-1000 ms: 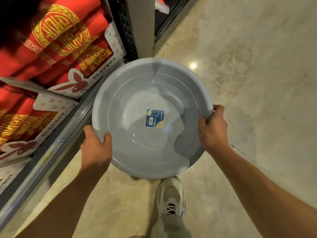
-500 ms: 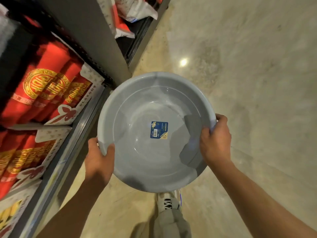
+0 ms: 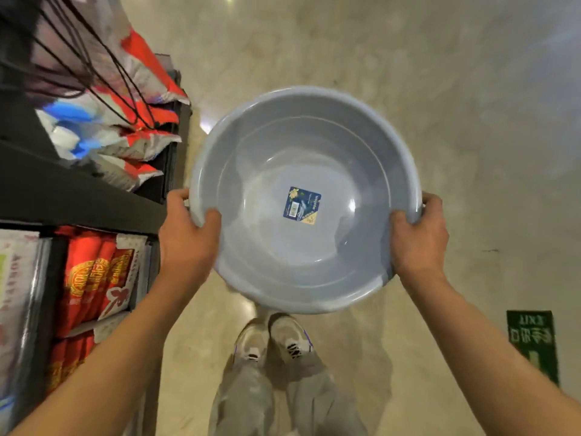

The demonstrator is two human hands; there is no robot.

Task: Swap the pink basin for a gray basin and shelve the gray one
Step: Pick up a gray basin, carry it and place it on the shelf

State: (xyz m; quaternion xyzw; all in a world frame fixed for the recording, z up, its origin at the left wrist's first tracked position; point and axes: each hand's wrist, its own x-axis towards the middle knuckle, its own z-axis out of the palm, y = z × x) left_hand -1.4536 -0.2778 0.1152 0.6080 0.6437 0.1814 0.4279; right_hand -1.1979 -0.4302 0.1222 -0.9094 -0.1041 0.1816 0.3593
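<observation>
A round gray basin with a blue sticker at its bottom is held level in front of me, above the floor. My left hand grips its left rim, thumb inside the bowl. My right hand grips the right rim the same way. No pink basin is in view.
A dark shelf unit runs along the left, holding red packaged goods and white-red-blue bags. The beige stone floor stretches ahead and to the right. A green exit marker lies on the floor at the right. My two shoes are below the basin.
I have walked forward along the shelf, and the red packs have slid back to the lower left. The basin stays held by both hands, now farther from the shelf.
</observation>
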